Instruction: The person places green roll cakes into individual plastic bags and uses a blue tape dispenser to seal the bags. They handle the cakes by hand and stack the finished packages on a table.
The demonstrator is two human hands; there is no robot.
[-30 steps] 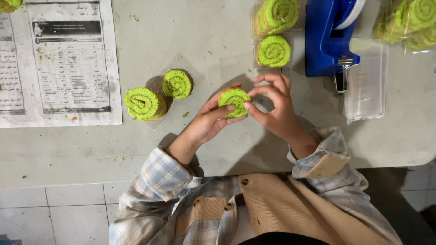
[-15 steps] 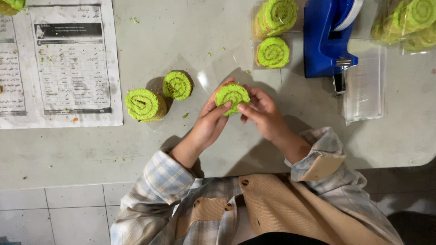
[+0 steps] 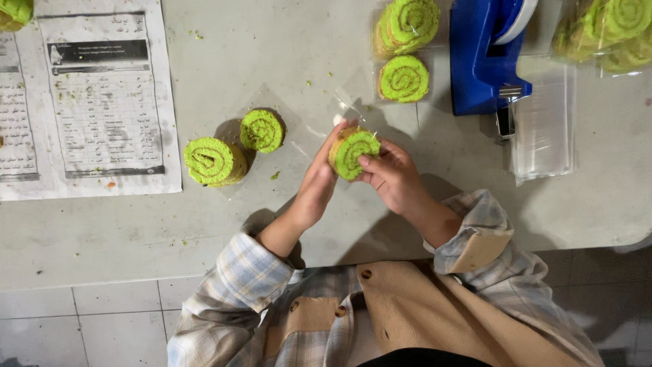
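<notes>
The green swirl cake slice is held between both hands just above the bench, with a clear plastic wrap trailing from its far side. The left hand lies along the slice's left flank, fingers extended up the crumb edge. The right hand closes on the near and right side, its fingers pressed against the cut face. Both hands are grasping the slice; neither is released.

Handling assessment: the slice appears to be sponge, so judged light, soft and easily crushed. Green crumbs scattered on the bench suggest that it sheds under pressure. The film is likely slippery and prone to creasing. Best purchase is judged to be on the rounded outer edge, with broad, gentle contact, not on the spiral face, where a fingertip could dent it.

Surroundings: two unwrapped slices sit on a clear sheet, well to the left of the left-hand fingers. Wrapped slices lie beyond the right-hand fingers, beside a blue tape dispenser. A stack of clear film lies to the right of the right hand. A printed paper sheet is at far left.
</notes>
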